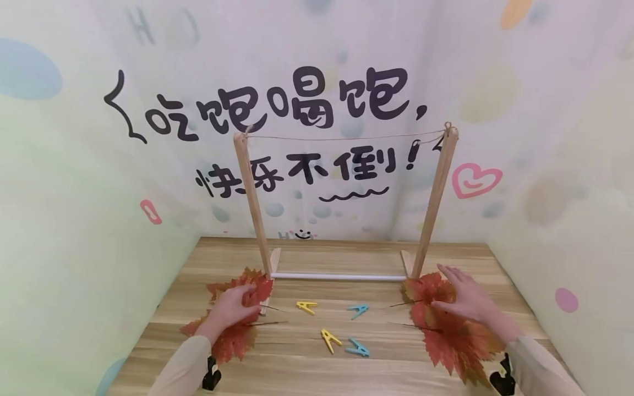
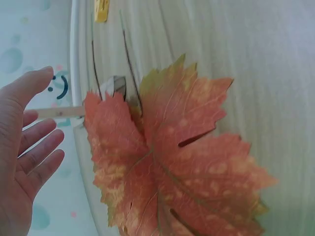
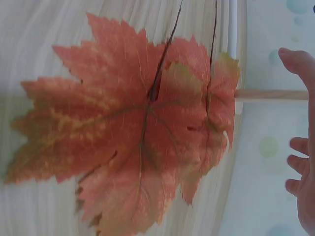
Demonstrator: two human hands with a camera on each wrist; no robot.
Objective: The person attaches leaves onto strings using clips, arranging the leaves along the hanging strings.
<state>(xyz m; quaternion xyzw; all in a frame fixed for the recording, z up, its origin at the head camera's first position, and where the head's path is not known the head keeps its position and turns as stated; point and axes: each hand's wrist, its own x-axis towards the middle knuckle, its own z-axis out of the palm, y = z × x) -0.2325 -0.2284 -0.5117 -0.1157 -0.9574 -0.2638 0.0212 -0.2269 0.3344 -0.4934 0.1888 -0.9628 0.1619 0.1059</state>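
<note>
Spreading loosely, with nothing seen gripped, the left hand (image 1: pixel 229 308) is above the left leaves (image 1: pixel 235 344) and the right hand (image 1: pixel 468 297) above the right leaves (image 1: pixel 455 338); whether any fingertip touches a leaf is hard to tell. Each pile lies beneath its nearer hand, the left stems (image 2: pixel 130 64) pointing right and the right stems (image 3: pixel 160 66) left, towards the middle. Between them lie two yellow pegs (image 1: pixel 325 334) and two blue pegs (image 1: pixel 358 347). Beyond, a white rod (image 1: pixel 342 276) joins wooden posts (image 1: pixel 255 206), with a string (image 1: pixel 317 139) across their tops, before a lettered wall (image 1: pixel 569 165).
</note>
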